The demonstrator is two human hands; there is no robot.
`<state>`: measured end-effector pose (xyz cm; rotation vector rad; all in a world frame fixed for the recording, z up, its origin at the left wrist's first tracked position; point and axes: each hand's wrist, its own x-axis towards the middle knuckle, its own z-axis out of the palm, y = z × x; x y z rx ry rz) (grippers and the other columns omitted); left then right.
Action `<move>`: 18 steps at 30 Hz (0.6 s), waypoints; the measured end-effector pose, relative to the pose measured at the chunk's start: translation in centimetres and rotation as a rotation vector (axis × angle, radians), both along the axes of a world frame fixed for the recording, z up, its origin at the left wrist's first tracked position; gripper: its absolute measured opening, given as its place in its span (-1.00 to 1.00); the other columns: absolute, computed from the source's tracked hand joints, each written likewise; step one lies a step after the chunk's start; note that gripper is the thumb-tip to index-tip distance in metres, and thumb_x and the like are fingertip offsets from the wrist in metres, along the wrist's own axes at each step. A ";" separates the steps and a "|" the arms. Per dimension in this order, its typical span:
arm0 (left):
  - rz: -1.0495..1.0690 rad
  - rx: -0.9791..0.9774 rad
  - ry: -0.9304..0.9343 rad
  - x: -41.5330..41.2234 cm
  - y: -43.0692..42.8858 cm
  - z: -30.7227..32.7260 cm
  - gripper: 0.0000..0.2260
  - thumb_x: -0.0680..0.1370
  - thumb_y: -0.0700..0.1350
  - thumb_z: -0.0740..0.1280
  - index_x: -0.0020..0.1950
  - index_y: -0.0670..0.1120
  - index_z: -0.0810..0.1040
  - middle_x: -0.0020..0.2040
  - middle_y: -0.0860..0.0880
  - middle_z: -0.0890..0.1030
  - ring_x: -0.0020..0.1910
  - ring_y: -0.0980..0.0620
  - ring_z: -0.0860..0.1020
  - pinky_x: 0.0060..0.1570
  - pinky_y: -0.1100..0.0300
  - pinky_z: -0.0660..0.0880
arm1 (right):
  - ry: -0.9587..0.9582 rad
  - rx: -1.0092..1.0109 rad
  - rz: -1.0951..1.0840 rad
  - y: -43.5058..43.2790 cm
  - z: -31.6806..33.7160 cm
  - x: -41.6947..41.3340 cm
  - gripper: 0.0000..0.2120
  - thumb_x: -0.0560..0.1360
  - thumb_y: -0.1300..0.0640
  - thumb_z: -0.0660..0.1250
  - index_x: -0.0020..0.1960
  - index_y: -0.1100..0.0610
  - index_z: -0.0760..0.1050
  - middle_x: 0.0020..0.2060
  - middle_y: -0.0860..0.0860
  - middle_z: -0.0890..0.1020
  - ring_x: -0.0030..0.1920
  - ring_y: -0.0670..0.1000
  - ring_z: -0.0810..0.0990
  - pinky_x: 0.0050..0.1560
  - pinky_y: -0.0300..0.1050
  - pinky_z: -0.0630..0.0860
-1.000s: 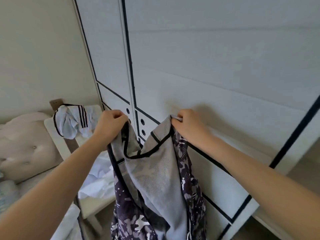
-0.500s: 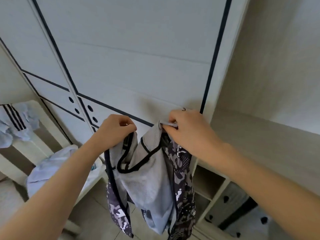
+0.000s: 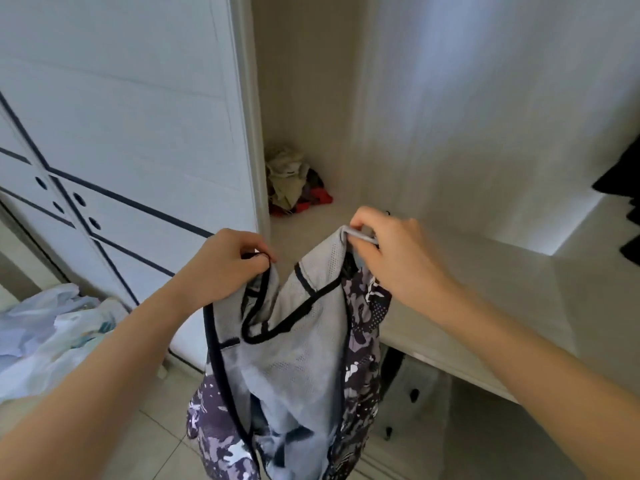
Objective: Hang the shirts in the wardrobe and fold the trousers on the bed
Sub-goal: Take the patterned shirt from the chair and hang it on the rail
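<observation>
While both my hands are raised in front of the open wardrobe (image 3: 467,116), the shirt (image 3: 298,358) hangs between them, clear of the tiled floor (image 3: 156,438). It is a sleeveless mesh top, pale grey on the side facing me, with black trim at the neck and armholes and a purple-and-white camouflage print showing along its edges.

My left hand (image 3: 225,268) grips one shoulder strap, its fingers (image 3: 249,244) curled tight round the black trim. My right hand (image 3: 398,261) pinches the other shoulder, thumb and fingers closed on the cloth and on a thin pale bar (image 3: 360,236) that pokes out at the top. Whether that bar is part of a hanger I cannot tell.

The shirt hangs just before the front edge of the wardrobe's white shelf (image 3: 485,278), its lower half dropping below it. A crumpled heap of clothes (image 3: 294,188) lies in the shelf's back left corner, and a dark garment (image 3: 623,188) shows at the right edge. The wardrobe door (image 3: 131,116) stands to my left, with a pile of pale laundry (image 3: 45,334) low beside it.
</observation>
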<state>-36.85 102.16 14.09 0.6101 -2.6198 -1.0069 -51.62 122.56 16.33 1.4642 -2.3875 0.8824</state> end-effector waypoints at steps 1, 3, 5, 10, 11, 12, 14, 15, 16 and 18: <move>-0.012 -0.011 0.016 -0.8 0.9 0.2 -0.77 0.50 -0.21 0.34 -0.16 0.11 0.67 -0.17 0.16 0.68 -0.11 0.20 0.61 0.02 0.24 0.51 | -0.020 -0.016 -0.019 1.0 0.0 -1.2 -0.91 0.58 0.05 0.27 -0.08 0.03 0.49 -0.44 -0.04 0.52 -0.47 0.01 0.46 -0.43 0.03 0.45; -0.033 -0.019 0.042 -2.3 2.5 0.8 -0.80 0.51 -0.18 0.39 -0.16 0.15 0.65 -0.19 0.22 0.66 -0.11 0.28 0.60 -0.01 0.33 0.46 | -0.044 -0.033 -0.070 3.0 0.5 -3.4 -0.90 0.57 0.06 0.29 -0.09 0.06 0.51 -0.47 -0.06 0.49 -0.49 -0.03 0.42 -0.42 -0.03 0.41; -0.054 -0.037 0.073 -4.0 3.6 1.7 -0.84 0.47 -0.13 0.47 -0.19 0.16 0.65 -0.22 0.25 0.65 -0.13 0.33 0.58 -0.06 0.39 0.43 | -0.046 -0.050 -0.130 4.7 1.5 -5.7 -0.91 0.57 0.06 0.31 -0.09 0.05 0.52 -0.42 -0.08 0.52 -0.44 -0.05 0.46 -0.39 -0.09 0.38; -0.062 -0.147 0.163 -8.3 5.4 4.3 -0.92 0.41 -0.04 0.54 -0.17 0.03 0.68 -0.21 0.12 0.66 -0.15 0.24 0.57 -0.14 0.41 0.40 | -0.009 -0.145 -0.247 8.6 5.2 -10.5 -0.93 0.58 0.07 0.29 -0.06 0.03 0.52 -0.38 -0.15 0.49 -0.41 -0.10 0.41 -0.39 -0.17 0.31; -0.053 -0.176 0.175 -9.2 5.6 4.8 -0.91 0.42 -0.01 0.53 -0.17 0.02 0.67 -0.22 0.12 0.64 -0.16 0.24 0.55 -0.19 0.46 0.36 | 0.006 -0.154 -0.278 9.3 5.9 -11.3 -0.92 0.58 0.06 0.28 -0.06 0.02 0.52 -0.39 -0.15 0.48 -0.40 -0.08 0.41 -0.37 -0.17 0.32; -0.042 -0.209 0.186 -10.2 5.7 5.3 -0.91 0.44 0.01 0.51 -0.18 0.02 0.66 -0.24 0.12 0.63 -0.18 0.25 0.54 -0.23 0.46 0.35 | 0.021 -0.157 -0.309 9.9 6.5 -12.1 -0.92 0.59 0.05 0.27 -0.06 0.02 0.51 -0.39 -0.12 0.49 -0.39 -0.04 0.43 -0.34 -0.14 0.34; -0.019 -0.292 0.221 -12.0 5.6 6.3 -0.87 0.50 0.02 0.45 -0.20 -0.01 0.64 -0.28 0.08 0.61 -0.21 0.18 0.52 -0.26 0.39 0.34 | 0.066 -0.159 -0.365 11.1 7.8 -13.6 -0.91 0.59 0.04 0.26 -0.06 0.01 0.50 -0.36 -0.03 0.52 -0.32 0.07 0.48 -0.29 -0.08 0.40; -0.005 -0.328 0.243 -12.9 5.4 6.8 -0.83 0.52 0.01 0.42 -0.21 -0.05 0.63 -0.29 0.03 0.60 -0.21 0.09 0.54 -0.23 0.28 0.38 | 0.095 -0.154 -0.392 11.7 8.5 -14.3 -0.91 0.59 0.04 0.25 -0.06 0.01 0.49 -0.33 -0.01 0.53 -0.30 0.10 0.50 -0.30 -0.08 0.40; 0.012 -0.356 0.266 -13.8 5.1 7.3 -0.79 0.54 0.01 0.40 -0.21 -0.09 0.63 -0.29 -0.01 0.61 -0.20 0.01 0.55 -0.18 0.17 0.42 | 0.126 -0.144 -0.424 12.3 9.2 -14.9 -0.91 0.60 0.04 0.24 -0.05 0.02 0.48 -0.32 0.00 0.53 -0.29 0.11 0.50 -0.33 -0.10 0.37; 0.048 -0.394 0.303 -15.5 4.2 8.6 -0.77 0.57 -0.02 0.37 -0.19 -0.15 0.62 -0.27 -0.08 0.62 -0.19 -0.08 0.56 -0.12 0.03 0.48 | 0.187 -0.126 -0.498 13.5 10.8 -16.0 -0.88 0.62 0.02 0.21 -0.02 0.04 0.47 -0.28 0.02 0.53 -0.27 0.13 0.51 -0.35 -0.10 0.36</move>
